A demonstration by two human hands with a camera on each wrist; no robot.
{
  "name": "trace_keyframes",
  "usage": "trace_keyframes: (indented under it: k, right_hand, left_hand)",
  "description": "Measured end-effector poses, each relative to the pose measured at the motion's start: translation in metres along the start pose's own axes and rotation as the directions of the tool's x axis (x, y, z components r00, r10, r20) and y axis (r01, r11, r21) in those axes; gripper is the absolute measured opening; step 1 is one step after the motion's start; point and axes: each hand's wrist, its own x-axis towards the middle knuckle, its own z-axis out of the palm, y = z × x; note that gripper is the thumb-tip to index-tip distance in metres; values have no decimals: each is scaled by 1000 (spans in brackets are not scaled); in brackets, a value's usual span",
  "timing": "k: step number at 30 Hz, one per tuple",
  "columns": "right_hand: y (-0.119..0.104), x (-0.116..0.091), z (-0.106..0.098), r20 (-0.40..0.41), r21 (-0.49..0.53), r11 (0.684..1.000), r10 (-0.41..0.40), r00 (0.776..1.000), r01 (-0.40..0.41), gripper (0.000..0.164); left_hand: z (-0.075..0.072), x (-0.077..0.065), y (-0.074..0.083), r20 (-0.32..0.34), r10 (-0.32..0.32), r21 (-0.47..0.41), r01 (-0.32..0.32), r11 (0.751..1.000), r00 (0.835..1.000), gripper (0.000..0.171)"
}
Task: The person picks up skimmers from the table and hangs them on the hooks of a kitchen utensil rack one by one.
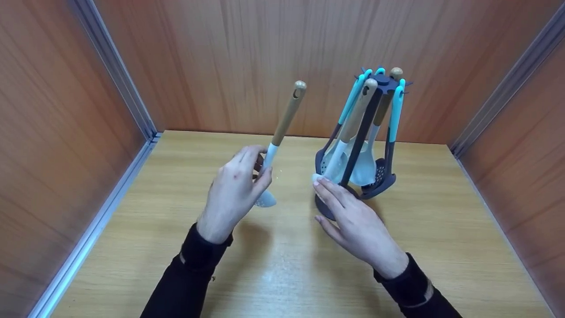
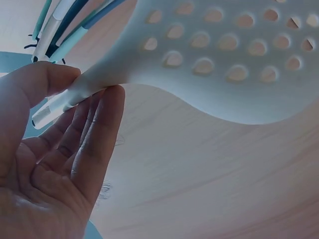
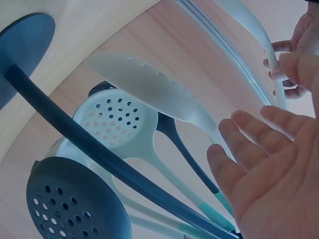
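My left hand pinches a pale perforated skimmer by its neck, between thumb and fingers. Its wooden handle points up and away, and its head hangs below the hand. In the left wrist view the skimmer's broad holed head fills the top. My right hand reaches toward a dark utensil stand, fingers extended, fingertips right at the low end of a pale wooden-handled utensil hanging there. In the right wrist view that utensil's curved head lies just beyond the relaxed fingers, which grip nothing.
Several other utensils hang round the stand, among them a turquoise-handled dark ladle on the right side. The stand's round base rests on the wooden table. Wood panels with metal edge rails enclose the table.
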Motion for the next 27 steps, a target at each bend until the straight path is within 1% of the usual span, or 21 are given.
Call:
trace_keyframes:
  k: [2,4,9,11,16,21,27]
  right_hand:
    - [0,0,0,-24,19,1000,9,1000,-9,72]
    - [1,-1,-1,-30,39,999,25,999,-24,71]
    - [1,-1,-3,11,78,993,91,996,-92,73]
    - [1,-1,-4,12,89,990,106,994,-106,74]
    - [2,-1,-4,-13,107,987,119,993,-117,73]
    - [2,-1,-5,-18,134,983,128,992,-125,71]
    - [2,0,-7,-26,206,968,154,988,-145,67]
  left_hand:
    - [2,-1,3,3,23,17,-23,1000,1000,31]
    - [4,-2,6,11,43,33,-43,999,999,31]
    - [9,-5,12,37,63,62,-65,996,997,30]
    - [10,-6,14,46,66,64,-69,996,997,30]
    - [11,-8,19,69,67,76,-72,994,995,30]
    - [13,-11,22,87,67,77,-74,994,994,30]
    - [17,-13,27,88,106,83,-114,990,990,28]
